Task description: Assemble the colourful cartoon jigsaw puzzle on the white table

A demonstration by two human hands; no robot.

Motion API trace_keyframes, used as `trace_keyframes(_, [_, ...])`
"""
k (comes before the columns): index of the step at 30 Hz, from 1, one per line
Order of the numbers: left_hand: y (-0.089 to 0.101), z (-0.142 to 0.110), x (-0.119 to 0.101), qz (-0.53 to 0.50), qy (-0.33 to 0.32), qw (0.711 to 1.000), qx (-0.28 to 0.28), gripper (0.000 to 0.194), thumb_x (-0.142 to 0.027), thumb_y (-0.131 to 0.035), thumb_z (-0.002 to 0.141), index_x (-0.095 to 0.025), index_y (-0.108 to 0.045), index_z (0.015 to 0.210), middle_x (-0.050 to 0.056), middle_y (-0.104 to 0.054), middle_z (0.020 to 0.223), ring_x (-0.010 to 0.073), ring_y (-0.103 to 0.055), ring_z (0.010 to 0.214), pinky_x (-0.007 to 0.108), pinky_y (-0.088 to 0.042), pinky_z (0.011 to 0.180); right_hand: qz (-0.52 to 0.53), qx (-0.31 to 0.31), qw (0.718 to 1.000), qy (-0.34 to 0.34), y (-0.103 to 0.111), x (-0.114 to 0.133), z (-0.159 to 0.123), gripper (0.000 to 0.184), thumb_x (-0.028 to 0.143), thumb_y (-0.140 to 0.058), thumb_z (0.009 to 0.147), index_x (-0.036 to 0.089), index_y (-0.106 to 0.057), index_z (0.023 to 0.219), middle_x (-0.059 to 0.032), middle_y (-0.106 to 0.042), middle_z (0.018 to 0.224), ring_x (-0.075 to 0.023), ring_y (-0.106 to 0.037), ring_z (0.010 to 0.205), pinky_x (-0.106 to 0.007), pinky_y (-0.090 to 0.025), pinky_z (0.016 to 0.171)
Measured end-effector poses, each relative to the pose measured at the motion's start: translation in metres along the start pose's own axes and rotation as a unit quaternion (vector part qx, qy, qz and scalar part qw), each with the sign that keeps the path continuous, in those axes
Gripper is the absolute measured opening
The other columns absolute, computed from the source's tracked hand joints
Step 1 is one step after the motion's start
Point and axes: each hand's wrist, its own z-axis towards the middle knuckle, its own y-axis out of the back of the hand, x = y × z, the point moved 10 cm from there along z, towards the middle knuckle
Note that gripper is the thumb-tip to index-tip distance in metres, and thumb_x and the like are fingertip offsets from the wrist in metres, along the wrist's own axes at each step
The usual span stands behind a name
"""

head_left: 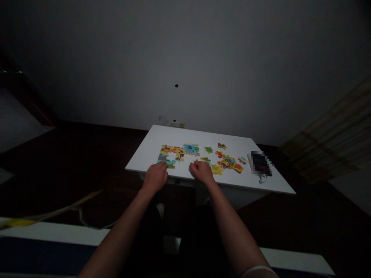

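A partly joined jigsaw puzzle (163, 153) lies on the left half of the white table (142, 159), with a gap in its middle. My left hand (155, 177) rests at the table's front edge, fingers bent together over the puzzle's lower left corner, touching a green and teal puzzle piece (171, 165). To the right, my right hand (203, 172) is curled into a fist on the table; whatever it may hold is hidden. Beside it lie a yellow-green puzzle piece (216, 170) and a green piece (205, 159), partly behind the hand.
Loose puzzle pieces (230, 162) overlap in a pile right of my right hand. A green piece (208, 149) and a dark patterned piece (222, 146) lie farther back. A blurred-out dark object (261, 164) sits near the right edge. Behind the table stands a grey wall (217, 77).
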Motion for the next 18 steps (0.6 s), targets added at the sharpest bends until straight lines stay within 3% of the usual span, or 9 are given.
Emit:
trace_keyframes(4, [0.006, 0.000, -0.001, -0.002, 0.004, 1.000, -0.004, 0.046, -0.016, -0.058, 0.104, -0.020, -0.077, 0.146, 0.016, -0.076, 0.155, 0.0322, -0.072, 0.144, 0.050, -0.055, 0.126, -0.001, 0.000, 1.000, -0.002, 0.001, 0.001, -0.001, 0.045, 0.039, -0.059, 0.111, 0.021, -0.070, 0.071, -0.0053, -0.072, 0.072, -0.0180, -0.056, 0.070, -0.032, -0.025, 0.066])
trace_keyframes(9, [-0.002, -0.003, 0.004, -0.010, 0.014, 0.999, -0.029, 0.056, -0.033, -0.053, 0.112, -0.021, -0.062, 0.166, 0.016, -0.057, 0.178, 0.0366, -0.049, 0.170, 0.064, -0.036, 0.141, -0.014, 0.004, 1.000, 0.003, 0.003, 0.004, -0.001, 0.045, 0.039, -0.059, 0.111, 0.021, -0.073, 0.073, -0.0055, -0.074, 0.073, -0.0182, -0.057, 0.070, -0.032, -0.025, 0.065])
trace_keyframes(13, [-0.018, -0.005, 0.007, -0.012, 0.022, 0.999, -0.021, 0.059, -0.037, -0.049, 0.114, -0.025, -0.057, 0.172, 0.014, -0.055, 0.180, 0.0350, -0.052, 0.168, 0.063, -0.037, 0.140, -0.018, 0.008, 1.000, 0.002, 0.005, 0.005, -0.002, 0.045, 0.038, -0.058, 0.112, 0.021, -0.076, 0.074, -0.0055, -0.075, 0.074, -0.0185, -0.058, 0.070, -0.032, -0.025, 0.065])
trace_keyframes(18, [-0.018, -0.008, 0.008, -0.010, 0.029, 0.999, -0.022, 0.058, -0.038, -0.049, 0.115, -0.026, -0.058, 0.170, 0.013, -0.056, 0.180, 0.0341, -0.052, 0.168, 0.059, -0.040, 0.139, -0.017, 0.005, 1.000, -0.003, 0.007, 0.005, -0.002, 0.045, 0.038, -0.058, 0.113, 0.021, -0.077, 0.076, -0.0057, -0.076, 0.076, -0.0185, -0.059, 0.071, -0.032, -0.026, 0.065])
